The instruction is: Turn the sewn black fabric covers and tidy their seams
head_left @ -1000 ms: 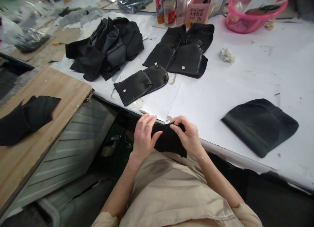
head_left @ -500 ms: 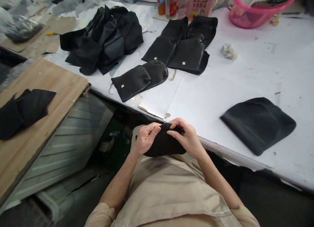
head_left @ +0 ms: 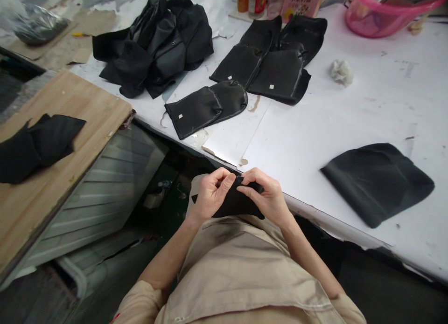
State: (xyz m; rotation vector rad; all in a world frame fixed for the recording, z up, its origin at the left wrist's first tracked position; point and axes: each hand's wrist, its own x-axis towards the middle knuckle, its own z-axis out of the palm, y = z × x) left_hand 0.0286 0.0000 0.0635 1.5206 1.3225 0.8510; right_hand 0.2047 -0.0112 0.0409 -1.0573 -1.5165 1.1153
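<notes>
Close to my lap, in front of the apron, both hands pinch the upper edge of a black leather-like piece point(head_left: 240, 205). My left hand point(head_left: 212, 196) is closed, its thumb and fingertips at the edge left of a small fold. Thumb and index finger of my right hand point(head_left: 264, 192) squeeze the same edge just to the right. Part of the piece is covered by my fingers. Beyond, on the white table point(head_left: 297, 142), lie several sewn black pieces point(head_left: 196, 112), some with small white stickers. A folded black piece point(head_left: 380, 184) rests to the right.
A heap of black material point(head_left: 154, 46) lies at the table's back left. A pink basket point(head_left: 371, 16), bottles point(head_left: 257, 4) and crumpled white tissue point(head_left: 342, 72) stand or lie farther back. On the left, a wooden board point(head_left: 80, 109) carries another black piece point(head_left: 42, 144).
My left thumb and fingers have shifted slightly along the edge of the black piece, while my right hand keeps nearly the same pinch. The whole view has tilted a little.
</notes>
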